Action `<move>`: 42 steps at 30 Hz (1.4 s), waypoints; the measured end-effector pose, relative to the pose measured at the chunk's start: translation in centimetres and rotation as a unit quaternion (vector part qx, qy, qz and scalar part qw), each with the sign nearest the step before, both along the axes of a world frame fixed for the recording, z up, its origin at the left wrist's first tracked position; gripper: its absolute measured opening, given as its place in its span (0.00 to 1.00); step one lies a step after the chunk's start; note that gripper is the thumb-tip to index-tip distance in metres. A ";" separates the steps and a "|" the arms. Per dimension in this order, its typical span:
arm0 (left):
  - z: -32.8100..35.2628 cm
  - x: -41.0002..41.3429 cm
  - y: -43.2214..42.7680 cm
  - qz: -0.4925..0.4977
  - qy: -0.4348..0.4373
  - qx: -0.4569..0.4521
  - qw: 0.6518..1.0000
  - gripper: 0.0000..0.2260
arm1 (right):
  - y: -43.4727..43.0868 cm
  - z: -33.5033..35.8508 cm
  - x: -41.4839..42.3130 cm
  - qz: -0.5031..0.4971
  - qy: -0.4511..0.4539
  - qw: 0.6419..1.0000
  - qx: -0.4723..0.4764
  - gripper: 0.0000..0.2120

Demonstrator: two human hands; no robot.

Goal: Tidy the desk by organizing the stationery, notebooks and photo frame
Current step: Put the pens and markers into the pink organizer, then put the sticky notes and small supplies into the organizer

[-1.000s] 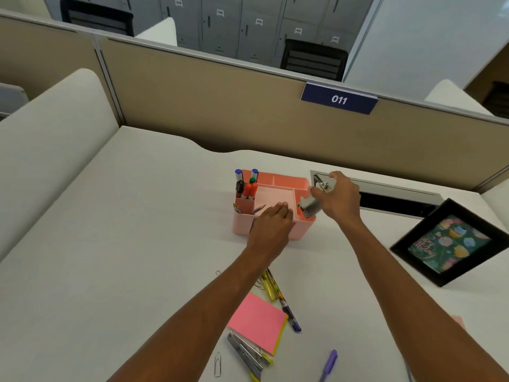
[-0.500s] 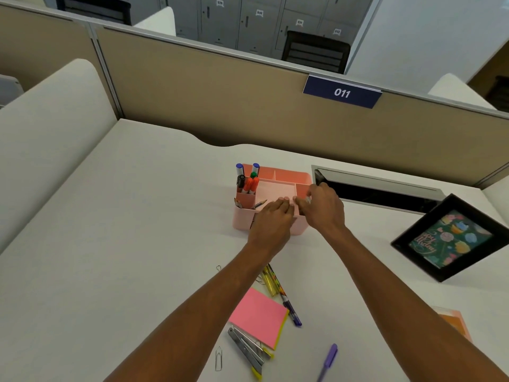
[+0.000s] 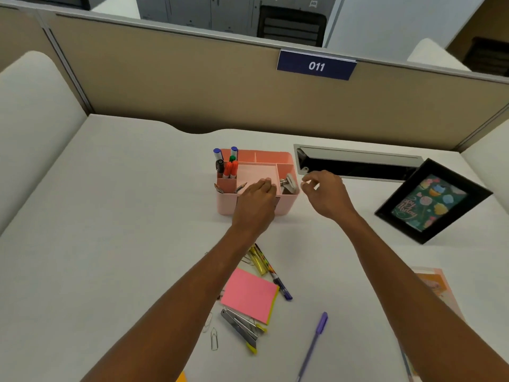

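Note:
A pink desk organizer (image 3: 228, 205) stands mid-desk with markers (image 3: 230, 168) upright in its left compartment and a grey stapler (image 3: 289, 184) in its right one. My left hand (image 3: 256, 205) rests on the organizer's front rim, holding it. My right hand (image 3: 323, 193) hovers just right of the organizer, fingers apart and empty. A black photo frame (image 3: 432, 201) leans at the right. Near me lie a pink sticky-note pad (image 3: 249, 295), pens (image 3: 271, 268), a purple pen (image 3: 315, 341) and a staple strip (image 3: 239, 325).
Paper clips (image 3: 213, 339) lie left of the staple strip. An orange notebook (image 3: 435, 285) shows beside my right forearm. A cable slot (image 3: 355, 165) is open behind the organizer. A beige partition with the sign 011 (image 3: 316, 66) closes the back of the desk.
My right hand lowered the stapler into the organizer's right compartment, let go of it and drew back to the right. My left hand stayed on the organizer.

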State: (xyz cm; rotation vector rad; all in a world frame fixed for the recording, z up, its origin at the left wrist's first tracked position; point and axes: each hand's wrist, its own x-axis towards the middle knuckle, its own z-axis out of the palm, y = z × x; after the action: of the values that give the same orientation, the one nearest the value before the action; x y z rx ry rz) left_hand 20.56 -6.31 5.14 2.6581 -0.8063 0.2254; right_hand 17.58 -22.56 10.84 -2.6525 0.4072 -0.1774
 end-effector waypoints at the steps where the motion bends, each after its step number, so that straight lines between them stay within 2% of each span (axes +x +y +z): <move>1: 0.1 0.0 0.0 -0.001 -0.001 0.002 1.000 0.23 | -0.4 0.0 -1.6 -0.013 0.000 1.000 0.012 0.10; 3: 0.5 0.0 0.0 -0.010 -0.004 0.009 1.000 0.20 | -1.1 -0.7 -5.6 -0.031 0.044 0.998 0.028 0.08; 7: 0.4 -2.8 0.3 -0.045 -0.088 -0.041 0.994 0.14 | -0.9 -3.9 -14.4 -0.072 0.252 0.965 0.017 0.13; 9: -1.1 -5.6 0.7 -0.154 -0.083 -0.059 0.983 0.10 | -0.1 -5.8 -17.8 -0.080 0.330 0.940 0.022 0.17; 11: -2.8 -8.0 1.1 -0.272 -0.006 -0.015 0.962 0.08 | 1.0 -7.4 -20.0 -0.098 0.350 0.931 0.037 0.19; 13: -3.9 -9.6 1.3 -0.323 0.079 0.076 0.940 0.11 | 2.0 -8.1 -21.1 -0.130 0.320 0.937 0.042 0.19; 15: -4.2 -10.2 1.1 -0.326 0.112 0.127 0.930 0.16 | 2.8 -8.6 -21.4 -0.138 0.285 0.948 0.034 0.17; 22: -2.6 -9.4 0.7 -0.337 0.166 0.169 0.911 0.27 | 2.6 -8.5 -19.5 -0.157 0.180 0.969 0.064 0.07; 25: -2.3 -9.4 1.3 -0.367 0.146 0.189 0.899 0.24 | 1.0 -7.0 -17.6 -0.187 0.137 0.965 0.124 0.04; 28: -2.3 -9.8 1.7 -0.388 0.104 0.191 0.896 0.14 | -0.5 -5.2 -15.7 -0.200 0.082 0.961 0.176 0.04; 30: -2.5 -10.1 1.6 -0.395 0.071 0.198 0.894 0.08 | -1.1 -4.0 -14.5 -0.183 0.039 0.963 0.193 0.05; 33: -3.0 -10.2 1.4 -0.405 0.034 0.204 0.890 0.06 | -1.2 -2.0 -13.2 -0.137 -0.018 0.967 0.212 0.04; 37: -2.5 -10.0 1.6 -0.405 0.014 0.105 0.908 0.03 | -1.4 1.3 -10.4 -0.081 -0.121 0.955 0.258 0.04; 39: -0.8 -10.0 1.8 -0.379 0.027 0.018 0.925 0.02 | -1.7 3.2 -8.3 -0.054 -0.189 0.943 0.269 0.03; 42: 2.7 -9.6 2.5 -0.282 0.090 -0.149 0.944 0.04 | -2.0 5.6 -4.5 -0.019 -0.293 0.922 0.254 0.03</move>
State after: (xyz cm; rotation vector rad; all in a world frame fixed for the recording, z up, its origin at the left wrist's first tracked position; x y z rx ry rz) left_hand 10.96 -3.85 7.87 2.0332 -1.3072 -0.0441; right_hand 13.12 -24.54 16.42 -1.9583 0.2547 -0.7466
